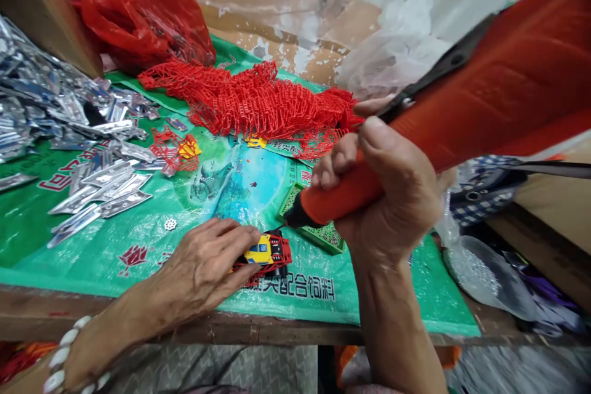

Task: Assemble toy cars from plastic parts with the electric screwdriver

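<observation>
My left hand [207,258] is closed around the rear of a small toy car [259,250] with a yellow body, red frame and black wheels, pressed to the green sheet. In my right hand [392,191] is a large orange-red electric screwdriver [351,194], slanting down to the left. Its black nose sits over a small green perforated tray [325,238]; the tip's contact with the tray cannot be made out. A small white wheel-like piece [170,224] lies left of my left hand.
Red lattice toy frames [258,101] are heaped at the back. Silvery plastic pieces [104,188] pile up at left. A red plastic bag [148,12] stands behind. At right, a clear scoop-like container [480,271] holds tiny shiny parts. The wooden table edge [184,327] runs along the front.
</observation>
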### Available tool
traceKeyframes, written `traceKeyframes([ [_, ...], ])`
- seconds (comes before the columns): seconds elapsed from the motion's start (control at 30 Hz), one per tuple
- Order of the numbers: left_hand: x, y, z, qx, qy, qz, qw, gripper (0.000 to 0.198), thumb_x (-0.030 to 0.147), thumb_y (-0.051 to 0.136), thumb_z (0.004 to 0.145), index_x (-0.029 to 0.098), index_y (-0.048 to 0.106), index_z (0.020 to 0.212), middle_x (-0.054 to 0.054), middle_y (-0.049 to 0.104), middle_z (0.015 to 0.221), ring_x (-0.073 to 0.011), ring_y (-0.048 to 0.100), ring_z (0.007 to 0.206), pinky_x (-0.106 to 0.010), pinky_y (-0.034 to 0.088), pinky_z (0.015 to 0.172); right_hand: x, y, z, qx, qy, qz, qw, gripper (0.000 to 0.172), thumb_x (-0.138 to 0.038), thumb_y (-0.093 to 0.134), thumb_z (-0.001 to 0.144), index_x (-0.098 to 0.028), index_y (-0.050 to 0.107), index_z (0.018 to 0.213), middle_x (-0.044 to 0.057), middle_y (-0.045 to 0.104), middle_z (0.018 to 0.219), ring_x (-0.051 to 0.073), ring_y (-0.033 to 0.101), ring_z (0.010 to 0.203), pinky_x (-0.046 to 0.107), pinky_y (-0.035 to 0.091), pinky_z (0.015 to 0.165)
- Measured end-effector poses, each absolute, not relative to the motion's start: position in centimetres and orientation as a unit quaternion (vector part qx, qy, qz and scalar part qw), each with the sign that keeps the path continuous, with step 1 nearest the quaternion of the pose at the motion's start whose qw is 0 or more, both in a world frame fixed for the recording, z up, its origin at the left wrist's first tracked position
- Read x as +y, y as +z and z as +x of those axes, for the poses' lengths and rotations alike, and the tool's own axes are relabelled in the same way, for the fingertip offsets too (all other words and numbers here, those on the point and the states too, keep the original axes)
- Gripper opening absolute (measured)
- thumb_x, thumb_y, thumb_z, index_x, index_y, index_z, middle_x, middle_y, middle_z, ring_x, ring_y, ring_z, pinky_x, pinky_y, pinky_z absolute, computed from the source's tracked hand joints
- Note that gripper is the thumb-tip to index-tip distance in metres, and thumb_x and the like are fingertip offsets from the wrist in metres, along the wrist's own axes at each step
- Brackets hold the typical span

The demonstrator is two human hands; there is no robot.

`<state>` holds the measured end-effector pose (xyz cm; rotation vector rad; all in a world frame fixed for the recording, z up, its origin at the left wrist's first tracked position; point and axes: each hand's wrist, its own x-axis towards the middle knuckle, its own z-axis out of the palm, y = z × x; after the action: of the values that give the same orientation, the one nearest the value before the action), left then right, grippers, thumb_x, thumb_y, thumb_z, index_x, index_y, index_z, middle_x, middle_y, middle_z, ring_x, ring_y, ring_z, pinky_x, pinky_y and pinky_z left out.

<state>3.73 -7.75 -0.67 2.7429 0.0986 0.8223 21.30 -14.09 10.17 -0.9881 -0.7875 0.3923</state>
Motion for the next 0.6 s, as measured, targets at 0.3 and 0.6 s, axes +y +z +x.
traceKeyframes([
  [0.3,-7.6,-1.3,4.1,0.023,0.322,0.941,0.102,0.026,0.030,0.040,0.108,0.011,0.058,0.113,-0.009,0.075,0.097,-0.0222,0.068,0.084,-0.035,0.055,0.073,-14.5,7.1,25.4,-0.350,0.017,-0.523,0.777,0.022,-0.032,0.081,0.072,-0.020,0.066,0.084,-0.008,0.058,0.053,0.013,0.055,0.041,0.028,0.047,0.038],
  [0.6,-7.4,-1.7,3.9,0.026,0.286,0.950,0.121,0.027,0.031,0.042,0.108,0.011,0.058,0.116,-0.010,0.076,0.106,-0.0254,0.069,0.092,-0.039,0.056,0.076,-14.7,6.6,25.4,-0.362,-0.009,-0.527,0.769,0.014,-0.029,0.079,0.075,-0.023,0.069,0.082,-0.007,0.059,0.053,0.015,0.056,0.040,0.029,0.046,0.037],
])
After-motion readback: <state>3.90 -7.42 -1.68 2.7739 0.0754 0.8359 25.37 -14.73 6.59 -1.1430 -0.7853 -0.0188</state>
